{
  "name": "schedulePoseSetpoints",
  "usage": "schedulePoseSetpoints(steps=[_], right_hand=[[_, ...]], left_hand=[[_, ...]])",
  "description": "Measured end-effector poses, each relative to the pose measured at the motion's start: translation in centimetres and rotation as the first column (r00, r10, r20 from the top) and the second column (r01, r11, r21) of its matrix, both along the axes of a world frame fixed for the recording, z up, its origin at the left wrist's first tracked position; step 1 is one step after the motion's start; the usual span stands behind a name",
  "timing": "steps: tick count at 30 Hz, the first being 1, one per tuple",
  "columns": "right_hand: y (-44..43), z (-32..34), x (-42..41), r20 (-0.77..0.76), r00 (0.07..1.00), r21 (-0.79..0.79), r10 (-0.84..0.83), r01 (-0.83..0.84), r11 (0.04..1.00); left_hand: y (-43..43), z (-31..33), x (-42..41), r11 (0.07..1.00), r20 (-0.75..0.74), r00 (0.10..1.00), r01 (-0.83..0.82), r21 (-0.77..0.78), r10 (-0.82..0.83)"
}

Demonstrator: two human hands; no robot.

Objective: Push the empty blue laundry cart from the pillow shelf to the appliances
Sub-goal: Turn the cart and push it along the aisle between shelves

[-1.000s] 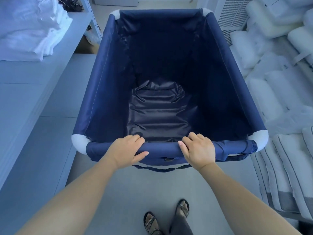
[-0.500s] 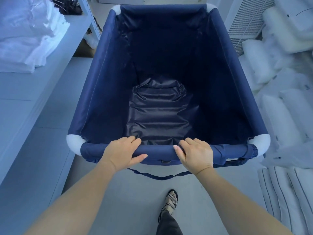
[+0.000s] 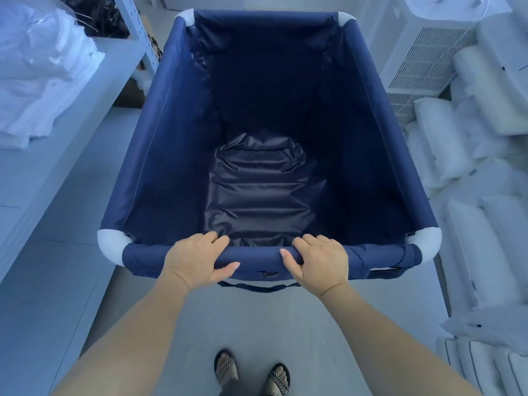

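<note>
Both grips are closed round the near rail of the cart: left hand and right hand, fingers over, thumbs under. It stands empty between worktop and pillows. Better to push evenly with both arms, steering straight, clear of the pillows. No writing is readable.

The floor is carrying my cart; white linen, probably folded towels, is lying on the counter.
</note>
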State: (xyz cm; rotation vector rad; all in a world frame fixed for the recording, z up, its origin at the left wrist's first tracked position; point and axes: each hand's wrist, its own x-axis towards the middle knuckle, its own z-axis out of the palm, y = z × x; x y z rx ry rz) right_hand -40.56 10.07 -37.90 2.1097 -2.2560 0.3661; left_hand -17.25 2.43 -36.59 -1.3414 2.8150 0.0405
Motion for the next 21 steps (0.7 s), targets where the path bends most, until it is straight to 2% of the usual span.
schedulePoseSetpoints(steps=[9,21], right_hand=[[-8.6,0.0,-2.4,0.025,0.999,-0.029,0.036,-0.036,0.999],[-22.3,0.2,-5.8,-0.021,1.000,0.048,0.003,-0.002,0.999]], left_hand=[[-8.9,-0.1,-2.1,0.998,-0.030,0.999,0.040,-0.042,-0.041],[-24.0,-0.5,-5.3,0.996,-0.034,0.995,0.094,0.001,-0.094]])
